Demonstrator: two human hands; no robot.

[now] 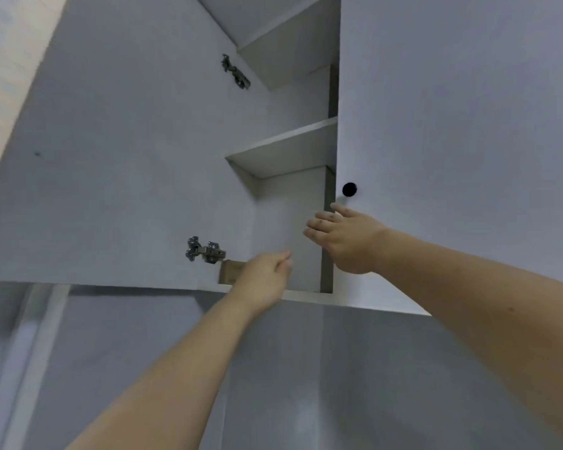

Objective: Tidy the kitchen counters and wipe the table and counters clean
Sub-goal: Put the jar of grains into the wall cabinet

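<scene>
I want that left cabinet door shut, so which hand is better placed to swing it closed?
Probably the left hand: it is nearest the open door, beside its lower hinge. The right hand is over by the closed door, under its black knob.

The open door [111,157] looks like matt white laminate board, smooth, with a faint grain. The closed door [452,125] has the same matt white finish. Its knob [349,189] is black and looks smooth; the material cannot be told. The two hinges [205,251] [236,72] are bare shiny metal. The shelf [283,147] looks like smooth matt white board. A small box [230,272] inside looks like brown cardboard. The wall [338,368] below looks grey, smooth and slightly glossy.
</scene>
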